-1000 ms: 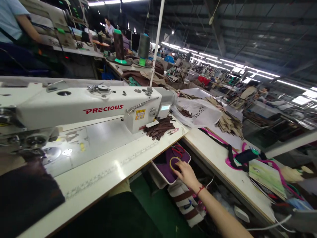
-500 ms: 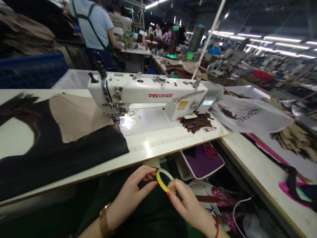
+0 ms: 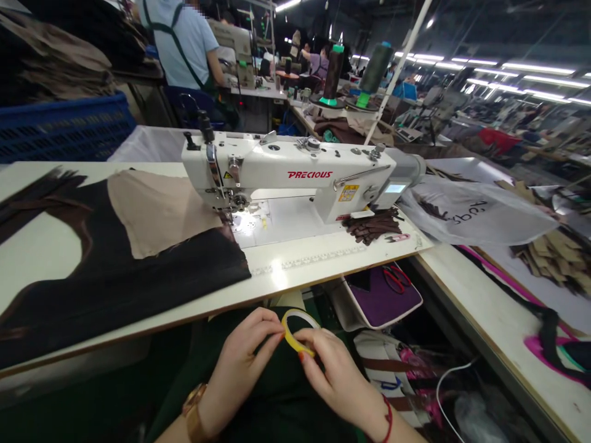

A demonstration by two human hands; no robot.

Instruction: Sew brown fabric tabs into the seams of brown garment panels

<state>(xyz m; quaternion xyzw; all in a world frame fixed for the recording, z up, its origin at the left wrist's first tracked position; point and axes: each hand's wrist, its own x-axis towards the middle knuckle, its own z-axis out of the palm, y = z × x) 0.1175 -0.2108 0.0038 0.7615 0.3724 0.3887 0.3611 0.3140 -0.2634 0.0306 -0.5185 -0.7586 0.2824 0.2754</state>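
A narrow roll of yellow tape (image 3: 288,337) with a white inner ring is held over my lap, below the table's front edge. My right hand (image 3: 336,369) is closed on the roll's near right side, thumb outside and fingers reaching into the ring. Thumb and forefinger of my left hand (image 3: 244,360) are pinched together at the roll's left edge; whether they grip a loose end of tape is too small to see. Beyond both hands stands a white sewing machine (image 3: 286,169), its needle area lit. Dark fabric (image 3: 180,271) with a beige piece (image 3: 161,215) on it lies left of the needle.
Brown strips (image 3: 373,226) and small pink-handled snips (image 3: 398,238) lie by the machine's base. Under the tabletop, an open drawer (image 3: 388,301) holds red-handled scissors (image 3: 396,280). A plastic bag (image 3: 480,212) lies right. A blue crate (image 3: 64,126) and a person (image 3: 180,49) are behind.
My left thumb and forefinger have closed together at the roll's edge. The roll and my right hand have shifted slightly left and up in view; the whole scene has shifted slightly right.
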